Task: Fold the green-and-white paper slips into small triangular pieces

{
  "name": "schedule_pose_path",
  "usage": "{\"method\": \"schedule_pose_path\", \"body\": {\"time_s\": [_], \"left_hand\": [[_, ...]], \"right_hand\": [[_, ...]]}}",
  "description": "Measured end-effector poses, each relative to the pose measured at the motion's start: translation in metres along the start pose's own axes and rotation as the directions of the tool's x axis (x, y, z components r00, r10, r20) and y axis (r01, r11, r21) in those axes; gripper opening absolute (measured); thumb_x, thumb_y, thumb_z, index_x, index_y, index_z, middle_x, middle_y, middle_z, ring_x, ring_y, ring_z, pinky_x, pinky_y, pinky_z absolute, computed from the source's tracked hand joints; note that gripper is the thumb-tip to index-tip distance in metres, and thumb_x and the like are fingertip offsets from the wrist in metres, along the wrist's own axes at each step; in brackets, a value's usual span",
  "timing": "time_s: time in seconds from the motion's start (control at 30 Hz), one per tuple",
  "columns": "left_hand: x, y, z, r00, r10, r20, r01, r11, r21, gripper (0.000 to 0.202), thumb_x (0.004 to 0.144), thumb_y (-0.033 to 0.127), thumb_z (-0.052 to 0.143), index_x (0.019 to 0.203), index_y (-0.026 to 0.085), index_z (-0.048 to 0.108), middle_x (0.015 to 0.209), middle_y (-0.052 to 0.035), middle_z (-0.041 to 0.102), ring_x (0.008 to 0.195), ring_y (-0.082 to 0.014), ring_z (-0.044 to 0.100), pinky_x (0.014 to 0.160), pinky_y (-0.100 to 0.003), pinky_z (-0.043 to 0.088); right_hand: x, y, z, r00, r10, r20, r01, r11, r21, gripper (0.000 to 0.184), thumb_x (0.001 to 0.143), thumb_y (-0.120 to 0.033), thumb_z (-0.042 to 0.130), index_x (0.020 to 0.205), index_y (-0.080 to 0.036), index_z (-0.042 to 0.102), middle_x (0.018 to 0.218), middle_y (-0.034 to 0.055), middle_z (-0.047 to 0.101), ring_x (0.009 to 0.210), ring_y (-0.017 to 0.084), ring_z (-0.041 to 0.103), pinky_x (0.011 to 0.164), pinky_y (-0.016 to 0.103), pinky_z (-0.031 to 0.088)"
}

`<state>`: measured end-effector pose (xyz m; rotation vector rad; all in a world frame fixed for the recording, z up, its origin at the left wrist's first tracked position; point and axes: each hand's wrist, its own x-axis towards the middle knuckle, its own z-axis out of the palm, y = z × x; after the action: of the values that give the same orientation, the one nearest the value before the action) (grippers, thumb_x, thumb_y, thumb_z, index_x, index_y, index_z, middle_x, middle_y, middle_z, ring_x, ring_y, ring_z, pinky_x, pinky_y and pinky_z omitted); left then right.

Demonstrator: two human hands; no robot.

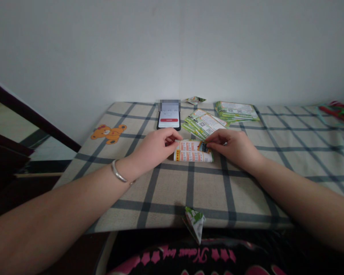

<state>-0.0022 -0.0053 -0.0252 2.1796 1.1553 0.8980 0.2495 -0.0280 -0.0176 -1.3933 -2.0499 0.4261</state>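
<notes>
You have a black smartphone (169,120) lying on the checked cloth (206,191), its lit screen showing a red button and its top end blurred. Just right of the phone, a fan of green-and-white printed leaflets (205,123) overlaps on the cloth, with a neater leaflet stack (236,111) beyond it. A small folded paper piece (194,100) sits just past the phone's upper right. Left of the phone you'll see a teddy bear print (109,133), and far to its right a tangle of red and green cords (339,112). A white wall (172,49) rises behind the phone. Well toward you from the phone, a folded paper triangle (194,224) hangs at the cloth's near edge.
</notes>
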Motion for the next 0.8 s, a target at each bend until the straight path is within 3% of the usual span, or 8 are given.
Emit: {"method": "schedule_pose_path", "body": {"time_s": [0.23, 0.33, 0.43, 0.8], "left_hand": [[0.0012, 0.0005, -0.0015, 0.999, -0.033, 0.028, 0.033, 0.999, 0.023, 0.010, 0.083, 0.015, 0.063, 0.091, 0.018, 0.068, 0.086, 0.0008, 0.071, 0.076, -0.0121, 0.066, 0.071, -0.027, 0.052], [0.0019, 0.0025, -0.0035, 0.999, 0.019, 0.039, -0.026, 0.985, 0.171, 0.010, 0.082, 0.015, 0.064, 0.090, 0.019, 0.069, 0.086, 0.0007, 0.071, 0.078, -0.0139, 0.063, 0.071, -0.029, 0.050], [0.0021, 0.0053, -0.0044, 0.993, 0.111, 0.031, -0.115, 0.941, 0.319, 0.008, 0.082, 0.015, 0.066, 0.087, 0.020, 0.070, 0.086, -0.0001, 0.070, 0.087, -0.0176, 0.060, 0.080, -0.033, 0.046], [0.0005, -0.0014, -0.0014, 0.987, 0.158, 0.034, -0.158, 0.901, 0.403, 0.010, 0.083, 0.019, 0.066, 0.092, 0.022, 0.070, 0.089, -0.0013, 0.068, 0.096, -0.0212, 0.051, 0.090, -0.037, 0.041]], "right_hand": [[0.0015, 0.0008, -0.0002, 1.000, -0.018, 0.000, 0.018, 0.997, -0.074, 0.008, 0.080, -0.019, 0.068, 0.083, -0.024, 0.075, 0.077, -0.0008, 0.073, 0.068, 0.015, 0.063, 0.063, 0.028, 0.047], [0.0025, 0.0010, -0.0001, 0.996, -0.085, -0.010, 0.083, 0.986, -0.143, 0.009, 0.079, -0.018, 0.070, 0.082, -0.024, 0.076, 0.078, 0.0000, 0.074, 0.074, 0.017, 0.064, 0.067, 0.030, 0.046], [0.0036, 0.0020, 0.0010, 0.992, -0.125, -0.011, 0.121, 0.973, -0.197, 0.009, 0.078, -0.018, 0.072, 0.082, -0.025, 0.076, 0.078, 0.0000, 0.074, 0.076, 0.019, 0.064, 0.072, 0.033, 0.046], [0.0069, 0.0058, 0.0061, 0.994, -0.107, 0.017, 0.108, 0.971, -0.215, 0.005, 0.078, -0.021, 0.072, 0.081, -0.025, 0.074, 0.081, -0.0010, 0.074, 0.080, 0.020, 0.063, 0.075, 0.035, 0.045]]}}
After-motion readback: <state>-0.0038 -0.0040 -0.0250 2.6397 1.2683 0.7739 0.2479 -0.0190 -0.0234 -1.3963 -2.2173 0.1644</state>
